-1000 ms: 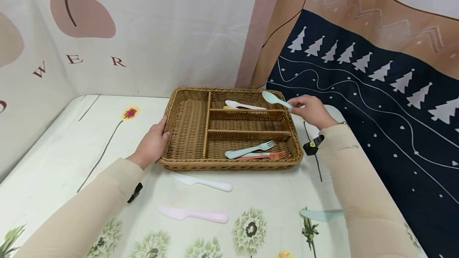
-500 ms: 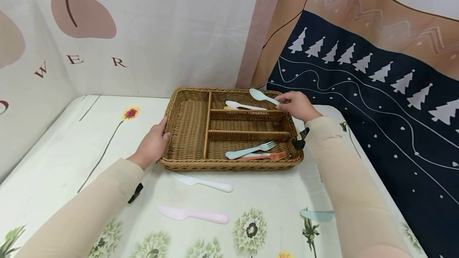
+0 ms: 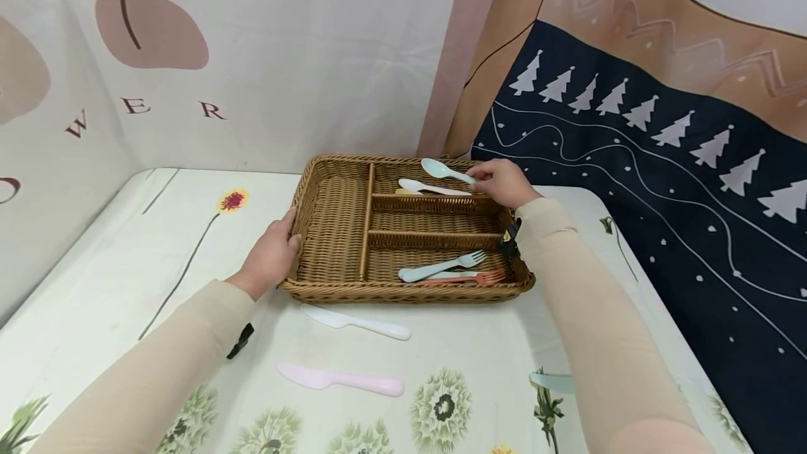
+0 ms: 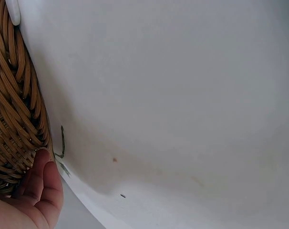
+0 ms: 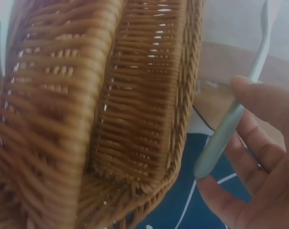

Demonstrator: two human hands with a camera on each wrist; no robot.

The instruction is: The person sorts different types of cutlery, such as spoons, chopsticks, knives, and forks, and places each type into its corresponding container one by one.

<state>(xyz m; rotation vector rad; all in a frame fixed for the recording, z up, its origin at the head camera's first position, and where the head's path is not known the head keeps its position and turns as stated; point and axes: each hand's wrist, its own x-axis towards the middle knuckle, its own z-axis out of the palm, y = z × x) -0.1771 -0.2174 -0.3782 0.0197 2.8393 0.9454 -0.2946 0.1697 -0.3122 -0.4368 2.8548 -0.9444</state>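
Observation:
A brown wicker cutlery tray (image 3: 334,230) with several compartments stands on the table. My left hand (image 3: 270,254) holds its left side, the thumb at the rim; in the left wrist view the fingers (image 4: 50,186) touch the weave. Over the back right compartment, my right hand (image 3: 504,183) pinches a pale blue spoon (image 3: 438,169) by its handle, bowl pointing left. The right wrist view shows the spoon handle (image 5: 225,131) between thumb and fingers. Below it in that compartment lies a white-pink utensil (image 3: 429,187). Light blue forks (image 3: 441,267) and an orange fork (image 3: 485,277) lie in the front compartment.
In front of the tray lie a white knife (image 3: 359,322) and a pink knife (image 3: 340,378). A light blue knife (image 3: 553,382) is partly hidden by the right sleeve. Hanging cloths (image 3: 302,54) stand behind the table.
My right hand has moved left with the spoon, from the tray's right rim to over the back right compartment. The left hand stays at the tray's left side.

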